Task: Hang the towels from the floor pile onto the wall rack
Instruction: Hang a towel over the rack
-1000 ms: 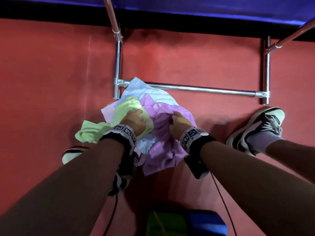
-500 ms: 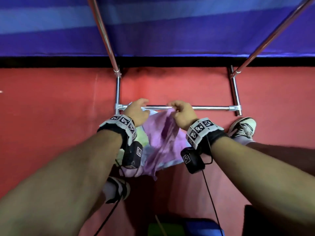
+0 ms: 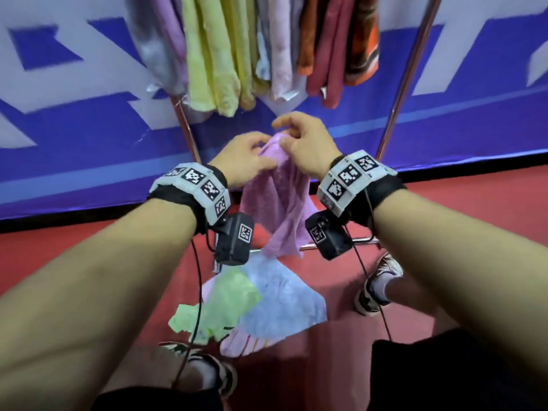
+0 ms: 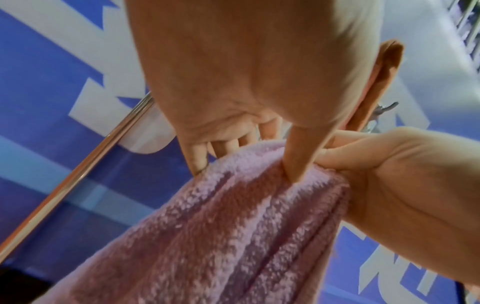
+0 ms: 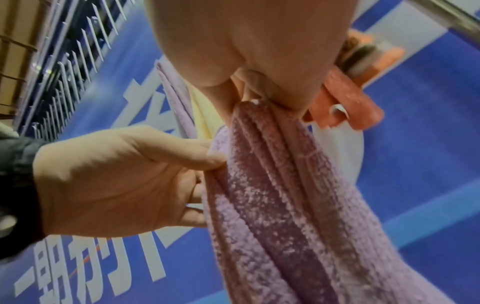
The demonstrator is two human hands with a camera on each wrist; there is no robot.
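The towel (image 3: 277, 200) hangs bunched between your hands, above the pile (image 3: 255, 304) on the floor. Your left hand (image 3: 241, 161) and right hand (image 3: 305, 149) each pinch its top edge. Bunched like this, it could catch the hung towels (image 3: 261, 46) or slide off the rack (image 3: 400, 93).

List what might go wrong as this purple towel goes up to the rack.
The purple towel is bunched, and both the left hand and right hand pinch only its top edge, so it may slip or hang crumpled. The hanging towels already crowd the rack, leaving little room. Its tail dangles above the floor pile.
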